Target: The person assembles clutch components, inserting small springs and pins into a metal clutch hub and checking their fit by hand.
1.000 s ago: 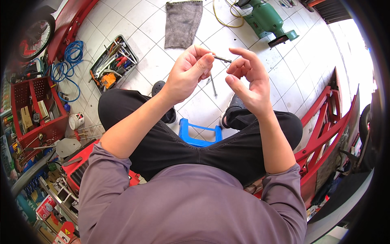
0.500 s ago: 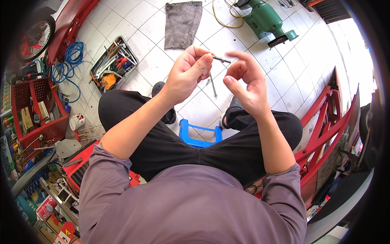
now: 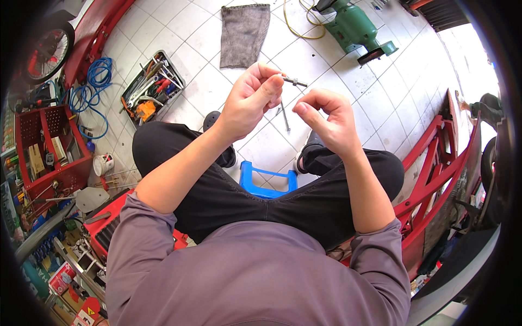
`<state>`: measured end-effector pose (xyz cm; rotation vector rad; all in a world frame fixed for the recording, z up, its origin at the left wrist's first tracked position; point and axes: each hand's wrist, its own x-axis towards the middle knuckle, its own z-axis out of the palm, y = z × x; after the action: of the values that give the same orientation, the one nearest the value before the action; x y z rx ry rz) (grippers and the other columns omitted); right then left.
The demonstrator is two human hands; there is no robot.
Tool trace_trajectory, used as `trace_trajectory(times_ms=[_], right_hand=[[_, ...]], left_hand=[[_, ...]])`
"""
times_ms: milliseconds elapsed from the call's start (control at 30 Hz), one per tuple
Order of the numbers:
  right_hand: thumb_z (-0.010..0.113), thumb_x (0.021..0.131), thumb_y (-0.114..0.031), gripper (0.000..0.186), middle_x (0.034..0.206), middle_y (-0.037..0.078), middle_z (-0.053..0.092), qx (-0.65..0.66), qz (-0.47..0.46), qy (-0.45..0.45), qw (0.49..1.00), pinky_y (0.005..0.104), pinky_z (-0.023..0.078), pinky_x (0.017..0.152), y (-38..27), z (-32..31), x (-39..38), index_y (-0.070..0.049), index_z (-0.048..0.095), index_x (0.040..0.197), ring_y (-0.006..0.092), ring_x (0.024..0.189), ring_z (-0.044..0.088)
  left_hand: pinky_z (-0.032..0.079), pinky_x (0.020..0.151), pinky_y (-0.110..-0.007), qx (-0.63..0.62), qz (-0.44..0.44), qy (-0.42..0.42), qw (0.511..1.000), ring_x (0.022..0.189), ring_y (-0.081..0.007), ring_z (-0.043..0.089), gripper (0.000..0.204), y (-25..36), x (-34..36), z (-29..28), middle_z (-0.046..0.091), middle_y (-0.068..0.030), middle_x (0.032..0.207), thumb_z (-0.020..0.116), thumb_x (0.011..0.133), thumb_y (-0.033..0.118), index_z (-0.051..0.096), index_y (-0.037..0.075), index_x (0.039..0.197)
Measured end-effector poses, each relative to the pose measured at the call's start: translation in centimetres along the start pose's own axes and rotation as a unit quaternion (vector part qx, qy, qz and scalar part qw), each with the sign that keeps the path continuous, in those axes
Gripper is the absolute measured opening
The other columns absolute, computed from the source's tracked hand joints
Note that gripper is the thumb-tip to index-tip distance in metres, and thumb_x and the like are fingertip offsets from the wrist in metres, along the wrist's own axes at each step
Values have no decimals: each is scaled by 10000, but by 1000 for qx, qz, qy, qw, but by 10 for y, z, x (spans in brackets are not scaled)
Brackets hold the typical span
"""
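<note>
A thin threaded metal bolt [image 3: 302, 84] with a nut [image 3: 295, 81] on its shaft sticks out to the right from my left hand [image 3: 253, 98]. The thumb and fingers of that hand pinch its left end, which they hide. My right hand [image 3: 333, 122] hovers just below and right of the bolt, apart from it. Its fingers are curled in toward the thumb, and I see nothing between them. Below the gap between my hands, a longer slim metal bolt [image 3: 286, 117] lies on the tiles; its upper end is partly covered by my left hand.
A blue plastic stool [image 3: 267, 191] shows between my legs. Ahead are a grey cloth [image 3: 243, 35] and a green bench grinder [image 3: 359, 27]. A tray of tools [image 3: 176, 98], a blue hose [image 3: 98, 70] and a red cabinet [image 3: 76, 168] stand left; a red metal frame [image 3: 429, 163] is right.
My right hand has drawn its fingers in from a spread pose beside the bolt and sits slightly lower. My left hand keeps its grip on the bolt almost unmoved.
</note>
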<state>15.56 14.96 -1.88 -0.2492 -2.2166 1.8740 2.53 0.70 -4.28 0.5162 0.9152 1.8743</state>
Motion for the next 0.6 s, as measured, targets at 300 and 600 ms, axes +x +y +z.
trace_trajectory(times_ms=[300,600], right_hand=[[684,824,-126,117,610,-14,548,-5,31,0,1000,231,375,509,-7,5,-1,-15,657,849,50,547,450],[664,861,-165,165,614,-38,485,24,45,-8,999,215,341,495,-9,5,-2,-22,625,934,27,555,418]], left_hand=[[345,589,-221,1,15,11,1000,631,-73,397,103,-6,-3,-4,448,18,716,489,975,138,466,47,1017],[362,596,-223,6,15,17,1000,621,-75,410,128,-7,-2,-4,462,14,711,511,967,159,435,62,1002]])
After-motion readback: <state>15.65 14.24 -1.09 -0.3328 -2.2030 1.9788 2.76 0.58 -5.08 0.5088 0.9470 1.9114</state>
